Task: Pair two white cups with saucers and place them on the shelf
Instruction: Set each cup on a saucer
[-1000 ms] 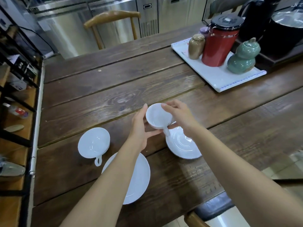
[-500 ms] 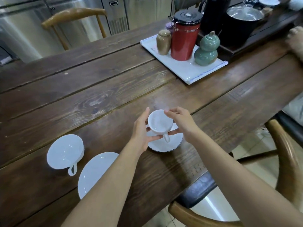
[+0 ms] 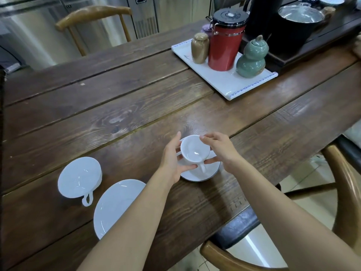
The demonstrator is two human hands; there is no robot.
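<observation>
A white cup (image 3: 193, 150) sits over a white saucer (image 3: 201, 174) near the table's front edge, its handle pointing toward me. Both hands hold this cup: my left hand (image 3: 172, 160) grips its left side and my right hand (image 3: 219, 148) pinches its right rim and base. Whether the cup rests on the saucer or hovers just above it I cannot tell. A second white cup (image 3: 80, 178) stands alone to the left, handle toward me. A second, larger white saucer (image 3: 115, 204) lies beside it, partly hidden by my left forearm.
A white tray (image 3: 224, 85) at the back right carries a red canister (image 3: 224, 42), a brown jar (image 3: 199, 48) and a green gourd jar (image 3: 251, 57). Behind it stand a black pot (image 3: 297, 22) and dark tea board. Wooden chairs stand at the far side (image 3: 91, 14) and near right (image 3: 340, 173).
The view swung right, so the shelf at the left left the frame. The cup has come down onto or just over the saucer, still held by both hands.
</observation>
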